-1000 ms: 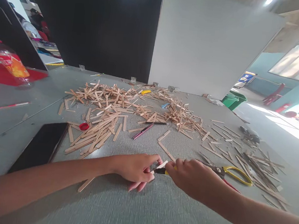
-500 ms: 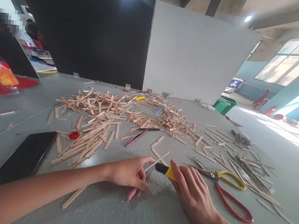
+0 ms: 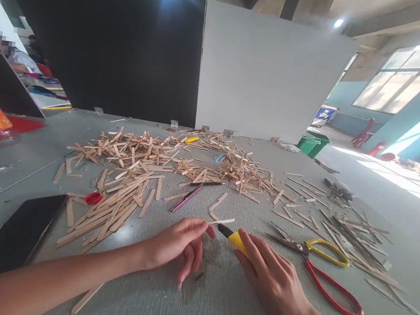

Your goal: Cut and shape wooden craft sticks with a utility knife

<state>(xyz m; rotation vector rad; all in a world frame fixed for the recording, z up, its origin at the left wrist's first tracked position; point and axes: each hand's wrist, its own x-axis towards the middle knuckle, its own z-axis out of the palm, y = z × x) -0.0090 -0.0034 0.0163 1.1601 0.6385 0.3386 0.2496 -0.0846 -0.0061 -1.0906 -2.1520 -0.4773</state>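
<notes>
Between thumb and forefinger, my left hand (image 3: 185,245) pinches a thin wooden craft stick (image 3: 224,222) that points to the right. Its other fingers hang loosely above the table. My right hand (image 3: 271,270) is wrapped around a yellow utility knife (image 3: 237,240). The knife's dark front end lies just below the stick, close to my left fingertips; whether it touches the stick I cannot tell. Beyond the hands a short craft stick (image 3: 218,201) lies on the table. Scissors (image 3: 300,247) with one yellow and one red handle lie to the right of my right hand.
Many craft sticks (image 3: 125,198) are heaped across the table, with two pens (image 3: 187,198) and a red cap (image 3: 93,198) among them. A black flat object (image 3: 11,236) lies at left. Thin strips (image 3: 359,245) are scattered at right. Black and white panels (image 3: 257,77) stand behind.
The craft stick in my left hand has tilted from a steep slant to nearly level. The knife in my right hand has turned slightly. The view has shifted a little to the right.
</notes>
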